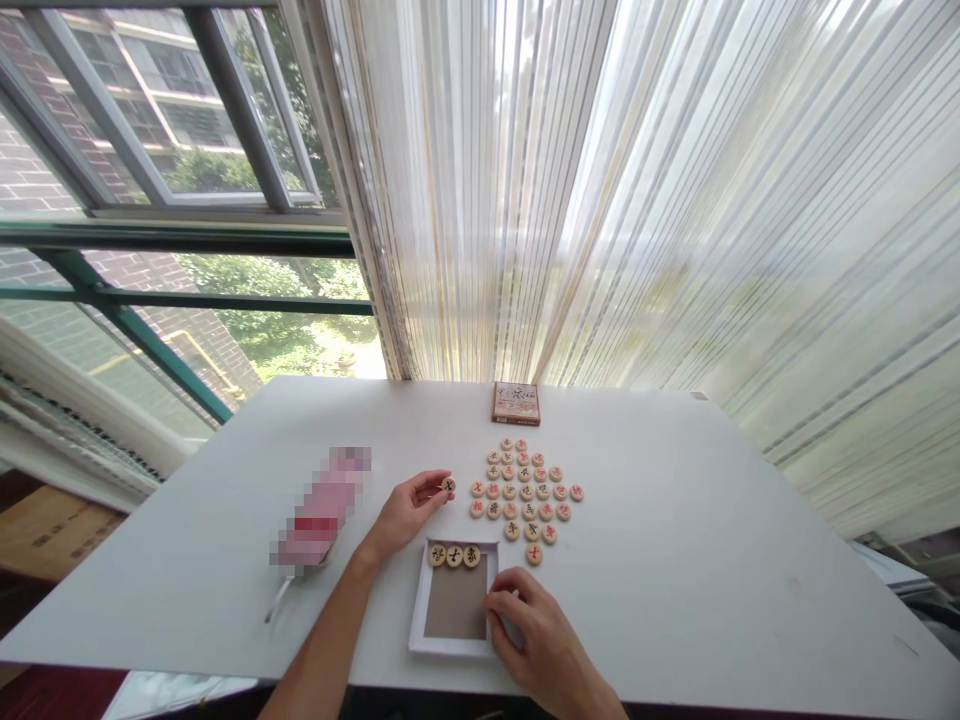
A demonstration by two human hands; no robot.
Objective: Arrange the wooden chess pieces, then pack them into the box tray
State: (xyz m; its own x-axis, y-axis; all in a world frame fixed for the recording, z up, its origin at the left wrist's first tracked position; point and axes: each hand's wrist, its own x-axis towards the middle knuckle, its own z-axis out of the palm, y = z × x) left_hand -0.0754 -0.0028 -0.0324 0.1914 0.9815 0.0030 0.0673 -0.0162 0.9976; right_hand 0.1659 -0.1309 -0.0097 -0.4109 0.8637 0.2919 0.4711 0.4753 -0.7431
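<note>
Between the thumb and fingers of my left hand is a round wooden Chinese chess piece with a black character. It is raised to the left of a cluster of similar chess pieces, some marked red and some black. In front of me lies a shallow white open box with a grey-brown bottom. Three black-marked chess pieces sit in a row along its far wall. My right hand is closed on the box's right wall, its fingertips pinching the rim.
Behind the cluster, a small printed box lid lies near the far edge of the white table. A blurred pink item with a strap rests to the left. Sheer curtains and an open window stand beyond the table.
</note>
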